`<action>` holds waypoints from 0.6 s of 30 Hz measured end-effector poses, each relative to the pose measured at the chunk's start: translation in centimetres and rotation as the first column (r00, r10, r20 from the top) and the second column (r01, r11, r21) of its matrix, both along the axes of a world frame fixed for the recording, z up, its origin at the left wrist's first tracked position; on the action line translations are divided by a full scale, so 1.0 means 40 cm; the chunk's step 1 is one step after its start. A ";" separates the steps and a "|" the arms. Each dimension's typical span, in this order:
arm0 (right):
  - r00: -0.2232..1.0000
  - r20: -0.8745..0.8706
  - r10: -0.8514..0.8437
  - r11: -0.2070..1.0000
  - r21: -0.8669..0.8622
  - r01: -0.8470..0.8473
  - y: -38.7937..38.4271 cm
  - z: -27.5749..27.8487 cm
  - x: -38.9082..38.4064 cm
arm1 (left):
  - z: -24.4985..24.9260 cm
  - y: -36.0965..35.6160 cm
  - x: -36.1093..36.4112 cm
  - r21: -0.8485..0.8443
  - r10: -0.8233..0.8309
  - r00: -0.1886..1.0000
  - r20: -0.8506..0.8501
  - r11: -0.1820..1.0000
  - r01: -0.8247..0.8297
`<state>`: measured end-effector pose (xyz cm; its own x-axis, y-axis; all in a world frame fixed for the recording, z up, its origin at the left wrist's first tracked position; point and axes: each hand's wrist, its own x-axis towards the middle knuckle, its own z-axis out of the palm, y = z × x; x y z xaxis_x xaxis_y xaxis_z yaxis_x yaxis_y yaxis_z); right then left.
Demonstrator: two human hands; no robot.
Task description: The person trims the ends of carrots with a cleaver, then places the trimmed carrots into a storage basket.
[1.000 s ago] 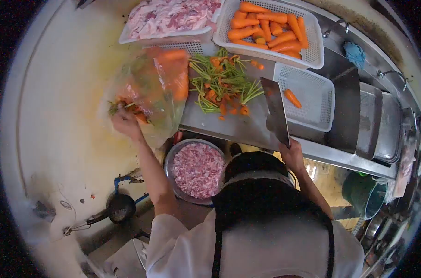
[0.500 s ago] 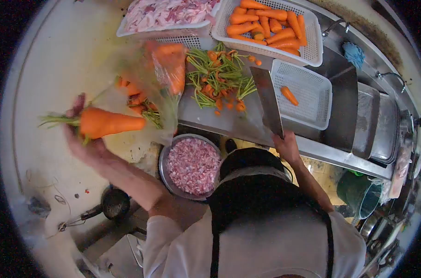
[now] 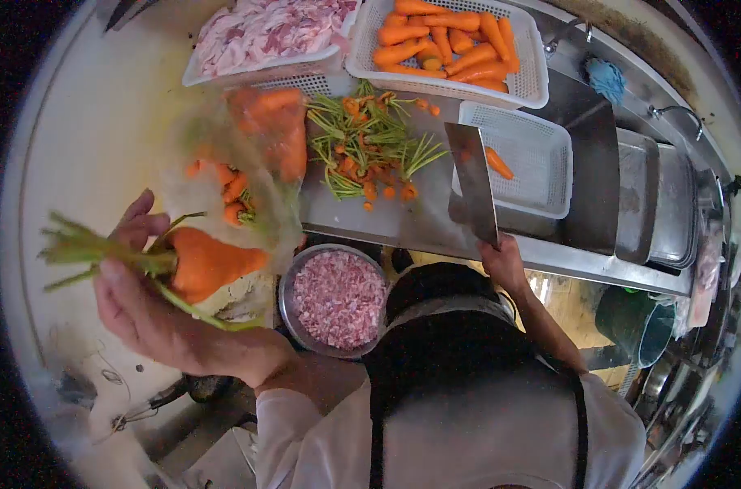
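My left hand [image 3: 138,285] is closed around the green stalks of a large carrot [image 3: 215,265], whose tip points right. My right hand [image 3: 502,259] grips the handle of a cleaver [image 3: 474,175], its broad blade pointing away from me, over the steel surface and the edge of a white basket [image 3: 537,155]. One carrot [image 3: 498,163] lies in that basket, partly hidden by the blade. Between my hands is a heap of cut carrot tops with stalks [image 3: 362,151]. Left of the heap is a clear plastic bag [image 3: 264,196] with carrots in it.
A white basket of carrots [image 3: 533,77] and a tub of pale raw meat [image 3: 272,37] stand at the back. Below the counter edge is a metal bowl of minced meat [image 3: 338,297]. Taps [image 3: 676,114] and metal trays [image 3: 659,204] are at the right, above a green bucket [image 3: 639,326].
My left hand has come nearer and lower with the carrot, which now tilts. The cleaver stays in my right hand, its blade now nearer the white basket. The view has shifted slightly.
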<state>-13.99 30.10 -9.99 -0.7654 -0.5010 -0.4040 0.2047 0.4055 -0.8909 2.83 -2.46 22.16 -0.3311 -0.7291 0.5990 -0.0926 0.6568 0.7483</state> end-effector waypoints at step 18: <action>0.967 -0.251 0.030 0.994 -0.095 -0.055 -0.040 0.062 -0.008 | -0.608 0.070 -0.180 0.757 -0.008 0.800 -0.599 -0.330 0.564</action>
